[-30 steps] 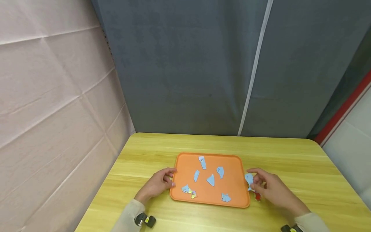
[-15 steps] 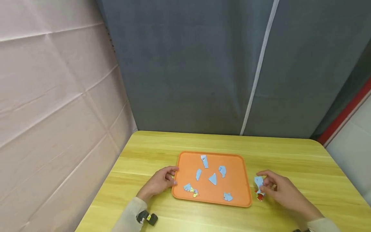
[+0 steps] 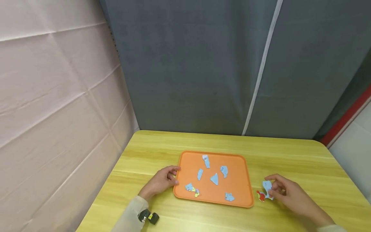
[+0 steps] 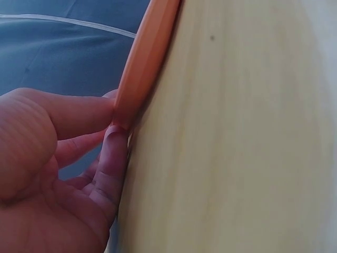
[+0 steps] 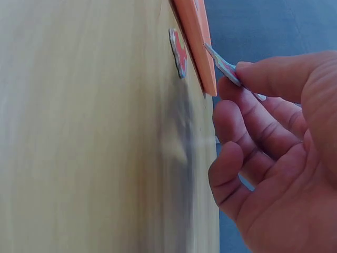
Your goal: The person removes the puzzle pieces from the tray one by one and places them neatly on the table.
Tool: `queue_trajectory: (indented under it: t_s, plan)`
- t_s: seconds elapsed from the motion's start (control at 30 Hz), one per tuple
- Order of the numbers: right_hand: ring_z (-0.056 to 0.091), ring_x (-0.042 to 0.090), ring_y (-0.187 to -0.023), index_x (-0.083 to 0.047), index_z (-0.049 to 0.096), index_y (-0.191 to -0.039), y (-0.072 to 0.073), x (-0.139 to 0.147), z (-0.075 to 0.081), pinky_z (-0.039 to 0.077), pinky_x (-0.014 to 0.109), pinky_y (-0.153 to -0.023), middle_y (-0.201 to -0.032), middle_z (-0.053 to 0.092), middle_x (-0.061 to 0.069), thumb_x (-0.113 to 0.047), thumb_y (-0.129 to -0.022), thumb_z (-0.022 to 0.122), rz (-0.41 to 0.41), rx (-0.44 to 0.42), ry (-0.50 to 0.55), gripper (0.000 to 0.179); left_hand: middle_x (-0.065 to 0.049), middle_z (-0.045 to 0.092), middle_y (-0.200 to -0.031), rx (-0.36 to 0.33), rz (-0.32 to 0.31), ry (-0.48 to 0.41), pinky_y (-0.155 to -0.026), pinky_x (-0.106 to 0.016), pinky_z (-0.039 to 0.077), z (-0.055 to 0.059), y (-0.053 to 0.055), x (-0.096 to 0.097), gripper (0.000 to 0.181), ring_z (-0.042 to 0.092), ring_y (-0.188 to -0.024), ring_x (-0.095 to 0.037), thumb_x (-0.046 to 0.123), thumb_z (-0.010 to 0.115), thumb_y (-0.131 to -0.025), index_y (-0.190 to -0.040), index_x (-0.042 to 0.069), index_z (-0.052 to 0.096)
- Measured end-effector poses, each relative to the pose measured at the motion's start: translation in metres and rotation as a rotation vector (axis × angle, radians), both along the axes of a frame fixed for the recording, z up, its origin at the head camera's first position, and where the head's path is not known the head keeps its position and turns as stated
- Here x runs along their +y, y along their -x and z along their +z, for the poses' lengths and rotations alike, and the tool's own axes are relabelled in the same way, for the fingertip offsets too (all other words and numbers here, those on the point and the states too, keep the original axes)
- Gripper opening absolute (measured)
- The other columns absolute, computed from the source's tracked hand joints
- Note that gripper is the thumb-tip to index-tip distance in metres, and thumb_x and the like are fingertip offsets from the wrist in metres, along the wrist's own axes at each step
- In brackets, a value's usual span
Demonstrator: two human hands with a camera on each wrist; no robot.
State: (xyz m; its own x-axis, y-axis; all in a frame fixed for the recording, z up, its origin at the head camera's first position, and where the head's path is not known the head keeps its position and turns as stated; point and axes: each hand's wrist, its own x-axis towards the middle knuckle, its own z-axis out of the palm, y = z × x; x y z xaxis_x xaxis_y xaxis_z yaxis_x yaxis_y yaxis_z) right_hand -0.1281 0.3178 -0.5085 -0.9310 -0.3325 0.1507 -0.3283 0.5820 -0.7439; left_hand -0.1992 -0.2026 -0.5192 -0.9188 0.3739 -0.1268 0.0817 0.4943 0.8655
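- The right hand (image 3: pixel 292 195) pinches a pale-blue piece (image 3: pixel 267 185) above the tabletop (image 3: pixel 304 161).
- The left hand (image 3: pixel 160 181) touches the orange tray (image 3: pixel 240 180) at its left edge; whether its fingers grip cannot be told.
- A red piece (image 3: pixel 261 196) lies beside the tray.
- Blue pieces (image 3: pixel 214 179) lie on the tray, printing illegible.

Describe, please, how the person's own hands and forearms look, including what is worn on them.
The left hand and right hand are bare, with no gloves or rings visible. The left sleeve and right sleeve are pale beige; over the left one sits a small black device with a yellow marking.
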Motion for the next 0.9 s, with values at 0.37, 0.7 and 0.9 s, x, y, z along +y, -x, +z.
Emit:
queue_trajectory:
  t_s: [0.37, 0.7, 0.9]
  plan:
    - [0.061, 0.009, -0.069, 0.000, 0.058, -0.135, -0.005, 0.015, -0.007, 0.047, 0.025, -0.059, -0.086, 0.068, -0.006, -0.014, -0.103, 0.070, 0.026, -0.194, 0.000, 0.037, -0.011, 0.060, -0.121, -0.021, -0.003, -0.011, -0.069, -0.026, 0.052, -0.002, -0.001, 0.002, 0.052, 0.057, -0.095, -0.022, 0.008, 0.076, -0.096, -0.146, 0.011, 0.062]
    - [0.057, 0.004, -0.066, -0.002, 0.064, -0.128, -0.002, 0.014, -0.016, 0.046, 0.024, -0.058, -0.083, 0.065, -0.012, -0.012, -0.098, 0.075, 0.003, -0.107, -0.049, 0.033, -0.011, 0.060, -0.121, -0.021, 0.011, -0.007, -0.069, -0.026, 0.051, -0.001, 0.000, 0.002, 0.051, 0.057, -0.096, -0.022, 0.007, 0.076, -0.096, -0.145, 0.011, 0.062]
    - [0.053, 0.001, -0.065, -0.002, 0.067, -0.125, -0.001, 0.012, -0.014, 0.045, 0.023, -0.057, -0.081, 0.060, -0.012, -0.013, -0.096, 0.078, -0.038, -0.101, -0.104, 0.033, -0.011, 0.060, -0.121, -0.016, 0.013, -0.001, -0.069, -0.026, 0.052, -0.001, 0.000, 0.001, 0.052, 0.057, -0.096, -0.022, 0.007, 0.076, -0.096, -0.146, 0.013, 0.062]
